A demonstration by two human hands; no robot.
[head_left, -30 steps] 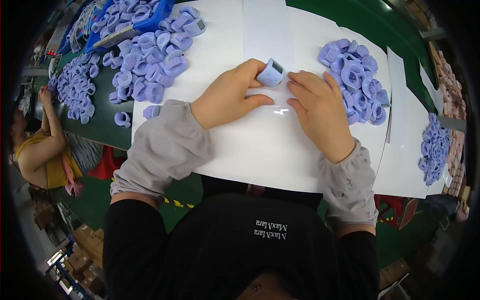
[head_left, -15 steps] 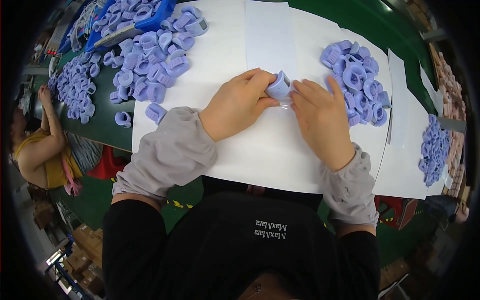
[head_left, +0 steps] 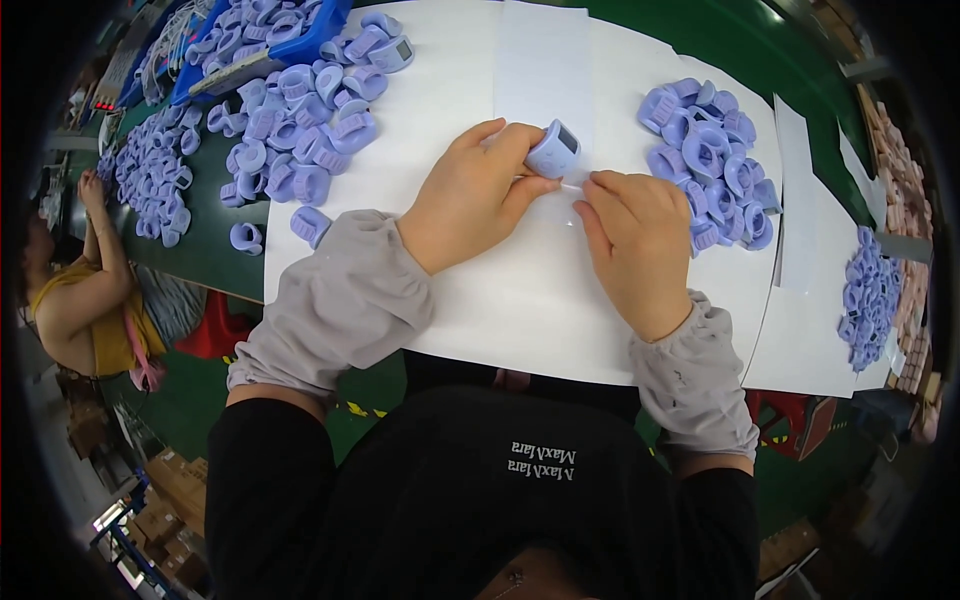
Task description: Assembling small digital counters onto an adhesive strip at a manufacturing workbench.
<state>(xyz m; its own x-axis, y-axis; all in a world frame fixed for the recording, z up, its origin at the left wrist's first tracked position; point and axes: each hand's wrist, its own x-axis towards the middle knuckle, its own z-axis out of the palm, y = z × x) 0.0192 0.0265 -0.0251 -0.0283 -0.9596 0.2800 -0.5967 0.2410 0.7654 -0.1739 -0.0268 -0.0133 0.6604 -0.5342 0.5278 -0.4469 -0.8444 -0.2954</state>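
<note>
My left hand [head_left: 468,198] is closed on a lavender plastic watch [head_left: 554,155] with a small dark screen, gripping it by its side between thumb and fingers. The screen faces up and to the right. Just below it, my right hand [head_left: 640,240] pinches one end of a thin clear strip [head_left: 572,187] that stretches toward my left thumb. Whether the strip is joined to the watch cannot be made out. Beneath both hands lies a white sheet [head_left: 520,310] covering the table.
To the left lies a heap of lavender watches [head_left: 300,130], beside a blue bin [head_left: 310,40] with more of them. Another pile [head_left: 710,150] sits right of my right hand. A co-worker [head_left: 90,290] sits at the far left. Smaller lavender parts [head_left: 868,300] lie at far right.
The watch has tilted up in my left hand and sits slightly higher and to the left. My right hand has drawn its fingers together into a pinch below it.
</note>
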